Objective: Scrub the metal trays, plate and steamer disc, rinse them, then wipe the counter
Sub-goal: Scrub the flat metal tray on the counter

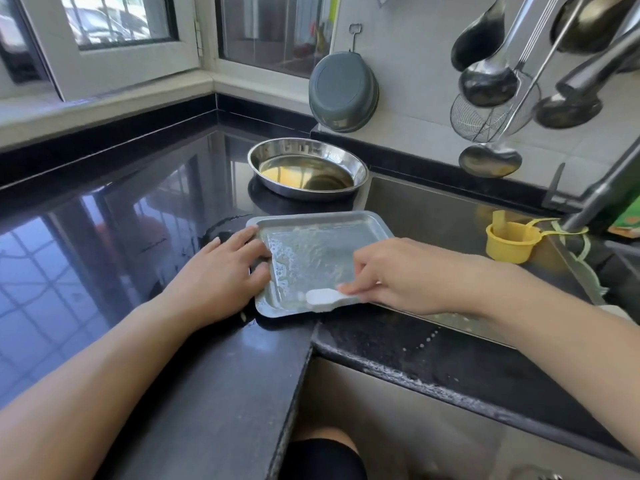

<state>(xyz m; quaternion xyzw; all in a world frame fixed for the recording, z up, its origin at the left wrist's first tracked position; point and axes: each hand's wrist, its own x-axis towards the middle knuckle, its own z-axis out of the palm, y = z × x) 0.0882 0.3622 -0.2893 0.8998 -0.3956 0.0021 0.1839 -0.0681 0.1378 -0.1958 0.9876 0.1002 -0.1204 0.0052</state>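
Scrubbing looked to be the step in hand: the left hand (221, 271) pressed flat-fingered on the rim of the soapy tray (311, 258) straddling counter (104, 237) and sink, the right hand (398, 275) pinched a white brush (329, 297), and rinsing probably came next.

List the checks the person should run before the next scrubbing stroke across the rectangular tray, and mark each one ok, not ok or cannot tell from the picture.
1. Tray steadied: left hand rests on its left rim, ok.
2. Scrubbing tool held: right hand pinches the white brush, ok.
3. Brush on tray: at its near edge, ok.
4. Tray soaped: suds across its floor, ok.
5. Tray fully supported: its right part overhangs the sink, not ok.
6. Round metal pan already scrubbed: cannot tell.
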